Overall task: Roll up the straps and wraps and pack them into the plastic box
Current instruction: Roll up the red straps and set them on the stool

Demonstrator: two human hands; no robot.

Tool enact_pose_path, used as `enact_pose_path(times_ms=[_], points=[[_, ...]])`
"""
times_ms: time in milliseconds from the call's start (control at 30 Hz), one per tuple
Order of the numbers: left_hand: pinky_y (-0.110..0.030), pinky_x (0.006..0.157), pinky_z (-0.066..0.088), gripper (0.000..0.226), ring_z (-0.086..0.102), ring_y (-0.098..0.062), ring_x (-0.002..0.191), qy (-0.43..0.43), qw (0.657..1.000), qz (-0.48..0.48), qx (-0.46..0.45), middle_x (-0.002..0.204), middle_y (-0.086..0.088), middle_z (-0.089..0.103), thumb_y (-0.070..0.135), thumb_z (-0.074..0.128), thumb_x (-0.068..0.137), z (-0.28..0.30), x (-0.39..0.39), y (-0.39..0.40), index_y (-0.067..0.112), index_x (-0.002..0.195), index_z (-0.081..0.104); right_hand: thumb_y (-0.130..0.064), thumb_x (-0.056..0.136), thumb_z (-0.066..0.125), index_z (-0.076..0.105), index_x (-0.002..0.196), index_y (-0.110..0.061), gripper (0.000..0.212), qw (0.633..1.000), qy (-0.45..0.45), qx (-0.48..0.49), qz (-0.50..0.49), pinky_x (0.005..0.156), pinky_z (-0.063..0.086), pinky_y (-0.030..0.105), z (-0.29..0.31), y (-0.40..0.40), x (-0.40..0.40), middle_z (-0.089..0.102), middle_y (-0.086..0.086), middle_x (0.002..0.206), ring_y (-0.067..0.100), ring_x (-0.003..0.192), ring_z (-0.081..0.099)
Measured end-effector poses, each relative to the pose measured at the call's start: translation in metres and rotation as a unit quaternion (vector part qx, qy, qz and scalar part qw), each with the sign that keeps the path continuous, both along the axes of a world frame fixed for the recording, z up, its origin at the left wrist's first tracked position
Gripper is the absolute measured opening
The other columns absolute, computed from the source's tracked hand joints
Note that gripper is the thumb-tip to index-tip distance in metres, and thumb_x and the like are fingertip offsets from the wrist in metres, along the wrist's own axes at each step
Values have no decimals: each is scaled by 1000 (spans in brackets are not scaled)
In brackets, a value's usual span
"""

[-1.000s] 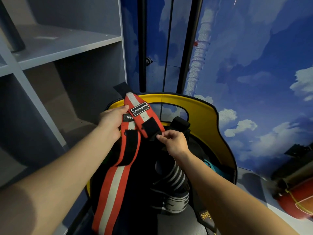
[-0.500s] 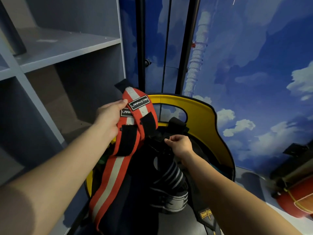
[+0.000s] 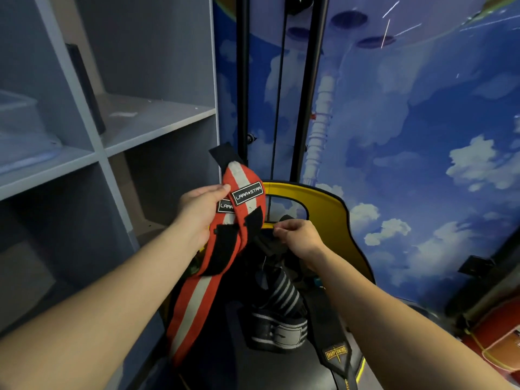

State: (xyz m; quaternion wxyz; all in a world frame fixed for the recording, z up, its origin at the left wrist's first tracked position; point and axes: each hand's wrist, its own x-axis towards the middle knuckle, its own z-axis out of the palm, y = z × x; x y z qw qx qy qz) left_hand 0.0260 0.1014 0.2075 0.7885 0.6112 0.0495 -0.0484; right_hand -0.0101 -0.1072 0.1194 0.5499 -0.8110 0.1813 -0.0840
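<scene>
Beside the grey shelf unit [image 3: 157,128], the left hand [image 3: 201,212] grips two red-and-white wraps [image 3: 213,249], unrolled and dangling. Right of them, the right hand [image 3: 301,239] pinches a black strap [image 3: 267,243] above the yellow-rimmed bin [image 3: 329,215] — striped wraps [image 3: 281,296] lie loose inside. No roll is finished yet; the plastic box cannot be identified.
</scene>
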Motion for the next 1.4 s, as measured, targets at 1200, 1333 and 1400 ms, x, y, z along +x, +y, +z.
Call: enact_pose_path(times_ms=[1200, 1333, 1400], points=[[-45, 82, 61, 10, 75, -31, 91, -197, 977, -44, -76, 97, -13, 77, 19, 74, 90, 147, -171, 32, 14, 98, 72, -44, 88, 72, 67, 107, -22, 29, 942, -320, -100, -16, 78, 53, 25, 261, 87, -180, 68, -10, 97, 6, 90, 65], [-46, 85, 60, 15, 76, -31, 91, -185, 978, -56, -81, 98, -13, 78, 18, 74, 90, 147, -177, 31, 12, 104, 72, -37, 89, 74, 65, 98, -21, 21, 950, -310, -30, 34, 77, 62, 43, 265, 88, -191, 70, 6, 90, 22, 83, 72], [-47, 86, 60, 17, 75, -32, 92, -178, 978, -60, -91, 99, -14, 77, 16, 73, 90, 146, -180, 31, 10, 107, 71, -34, 90, 74, 68, 95, -19, 17, 948, -314, -28, 44, 80, 60, 49, 265, 89, -193, 71, 9, 87, 25, 83, 72]])
